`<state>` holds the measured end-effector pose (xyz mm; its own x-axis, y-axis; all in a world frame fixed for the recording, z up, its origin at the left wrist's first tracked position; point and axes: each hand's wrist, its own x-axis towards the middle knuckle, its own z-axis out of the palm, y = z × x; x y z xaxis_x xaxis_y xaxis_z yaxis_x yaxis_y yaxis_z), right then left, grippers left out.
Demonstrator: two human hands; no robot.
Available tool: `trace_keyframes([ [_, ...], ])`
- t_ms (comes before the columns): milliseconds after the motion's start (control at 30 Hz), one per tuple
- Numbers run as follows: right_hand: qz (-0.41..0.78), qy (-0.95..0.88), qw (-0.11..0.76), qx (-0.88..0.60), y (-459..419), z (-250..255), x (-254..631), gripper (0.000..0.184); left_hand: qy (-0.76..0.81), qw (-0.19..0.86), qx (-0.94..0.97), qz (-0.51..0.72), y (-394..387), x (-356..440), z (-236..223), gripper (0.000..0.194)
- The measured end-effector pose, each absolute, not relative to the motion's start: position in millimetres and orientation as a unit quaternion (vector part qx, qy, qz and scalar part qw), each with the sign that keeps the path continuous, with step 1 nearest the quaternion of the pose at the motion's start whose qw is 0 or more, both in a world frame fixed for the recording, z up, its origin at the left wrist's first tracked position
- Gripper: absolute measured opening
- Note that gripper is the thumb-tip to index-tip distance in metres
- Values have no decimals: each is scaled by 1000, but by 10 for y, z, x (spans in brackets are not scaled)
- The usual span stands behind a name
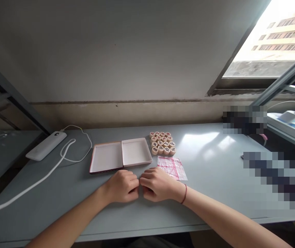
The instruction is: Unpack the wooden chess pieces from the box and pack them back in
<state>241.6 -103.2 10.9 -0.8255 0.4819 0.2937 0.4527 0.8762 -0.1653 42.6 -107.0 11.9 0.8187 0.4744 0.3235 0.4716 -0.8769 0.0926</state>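
My left hand (123, 186) and my right hand (157, 184) rest on the grey table (214, 162) near its front edge, knuckles touching, both with fingers curled under. Whether they hold anything is hidden. A red string circles my right wrist. Just beyond the hands lie an open box tray (136, 152) and its lid (106, 157), both empty and side by side. Right of the tray, several round wooden chess pieces (162, 142) with red and black characters lie in neat rows. A folded paper board in clear plastic (172, 167) lies by my right hand.
A white power bank (46, 145) with a white cable (67, 155) lies at the back left. A metal frame slants at the left. At the right are a window, a white power strip (290, 116) and blurred patches.
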Motion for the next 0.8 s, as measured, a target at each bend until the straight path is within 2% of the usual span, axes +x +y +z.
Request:
trace_keyframes([
  [333, 73, -934, 210, -279, -1065, 84, 2400, 11, 268, 55, 941, 201, -1154, 499, 170, 22],
  [800, 109, -922, 210, -305, -1069, 117, 2395, 12, 290, 119, 932, 182, -1128, 488, 221, 24],
])
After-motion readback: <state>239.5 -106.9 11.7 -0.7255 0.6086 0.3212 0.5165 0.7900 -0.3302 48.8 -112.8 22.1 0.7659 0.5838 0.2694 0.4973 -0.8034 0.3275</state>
